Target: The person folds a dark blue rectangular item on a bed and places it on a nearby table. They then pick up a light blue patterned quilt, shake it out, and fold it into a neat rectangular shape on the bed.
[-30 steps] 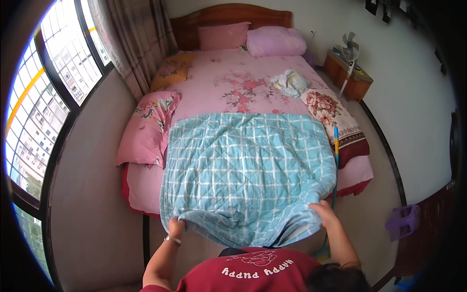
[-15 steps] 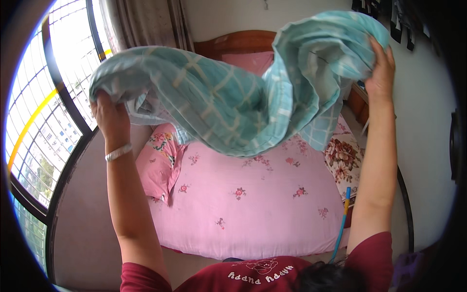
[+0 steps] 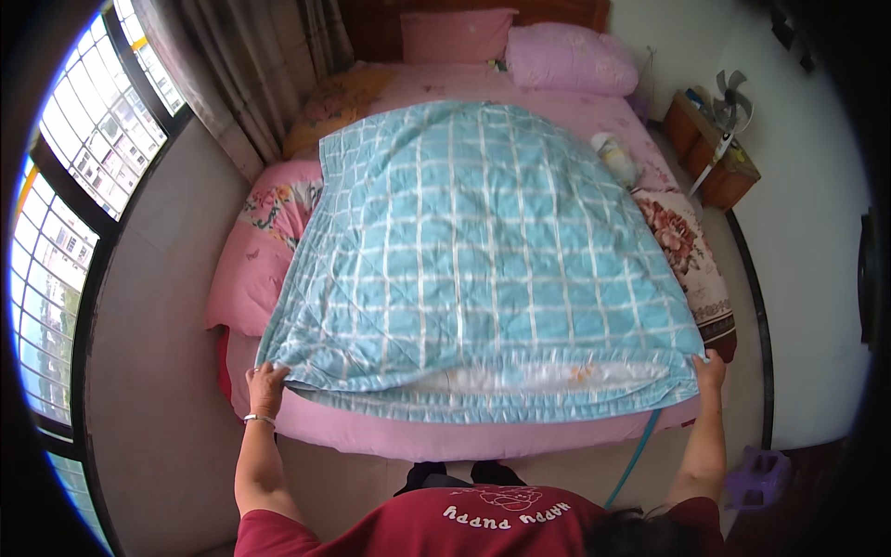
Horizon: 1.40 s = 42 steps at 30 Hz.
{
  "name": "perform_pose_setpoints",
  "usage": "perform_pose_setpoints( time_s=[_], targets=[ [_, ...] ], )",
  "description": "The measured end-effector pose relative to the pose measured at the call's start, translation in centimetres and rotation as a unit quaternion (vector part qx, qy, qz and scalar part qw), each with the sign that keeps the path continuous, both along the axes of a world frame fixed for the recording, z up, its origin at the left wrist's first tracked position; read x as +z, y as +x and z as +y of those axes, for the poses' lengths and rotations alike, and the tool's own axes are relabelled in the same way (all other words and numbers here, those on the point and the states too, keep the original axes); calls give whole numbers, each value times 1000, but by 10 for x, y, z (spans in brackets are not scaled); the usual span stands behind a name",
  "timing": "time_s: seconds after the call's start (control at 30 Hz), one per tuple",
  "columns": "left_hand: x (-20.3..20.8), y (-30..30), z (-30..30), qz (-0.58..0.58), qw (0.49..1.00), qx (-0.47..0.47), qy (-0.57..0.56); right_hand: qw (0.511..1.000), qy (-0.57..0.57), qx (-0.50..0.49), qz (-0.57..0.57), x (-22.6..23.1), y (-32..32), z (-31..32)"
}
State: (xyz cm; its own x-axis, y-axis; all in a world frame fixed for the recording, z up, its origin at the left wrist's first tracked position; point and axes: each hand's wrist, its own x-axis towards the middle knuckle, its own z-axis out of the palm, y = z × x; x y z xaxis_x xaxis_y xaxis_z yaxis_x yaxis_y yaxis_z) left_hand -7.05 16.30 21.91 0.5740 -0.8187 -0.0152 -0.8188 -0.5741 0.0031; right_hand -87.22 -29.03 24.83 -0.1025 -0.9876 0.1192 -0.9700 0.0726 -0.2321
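Observation:
A light blue quilt with a white grid pattern lies spread over the middle of the bed. My left hand grips its near left corner, fingers closed on the cloth. At the near right corner my right hand pinches the edge in the same way. Between the hands, the near edge gapes a little and shows a white lining with small orange marks. Pink floral sheeting shows below the quilt's near edge.
Pink pillows lie by the wooden headboard. Pink bedding is at the left, a brown floral cloth at the right. A fan stands by a wooden cabinet. A purple stool and a blue stick are near right.
The quilt was bunched up in the air between my raised hands. It has come down flat over the bed, and both hands have lowered toward me, still holding its corners.

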Motion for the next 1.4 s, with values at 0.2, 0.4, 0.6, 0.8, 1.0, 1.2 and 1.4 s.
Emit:
perform_pose_setpoints(
  time_s=[0.2,0.4,0.6,0.8,1.0,1.2,1.4],
  targets=[
    [-88,10,85,-23,854,-34,519,956,-32,-13,290,-121,16,49],
    [-96,-186,-177,177,943,-281,4,900,16,430,-75,-161,356,122],
    [-160,-185,-195,157,969,-153,117,883,84,461,22,-187,374,107],
    [-183,-142,-96,108,982,98,123,945,95,-45,309,-206,147,89],
    [-183,-188,-188,122,990,-76,-12,916,-14,402,-6,-221,363,111],
    [-202,-139,-158,81,995,25,48,843,65,533,23,-221,462,90],
    [-207,-85,-73,42,971,231,55,943,95,92,307,-220,320,2]
  ],
)
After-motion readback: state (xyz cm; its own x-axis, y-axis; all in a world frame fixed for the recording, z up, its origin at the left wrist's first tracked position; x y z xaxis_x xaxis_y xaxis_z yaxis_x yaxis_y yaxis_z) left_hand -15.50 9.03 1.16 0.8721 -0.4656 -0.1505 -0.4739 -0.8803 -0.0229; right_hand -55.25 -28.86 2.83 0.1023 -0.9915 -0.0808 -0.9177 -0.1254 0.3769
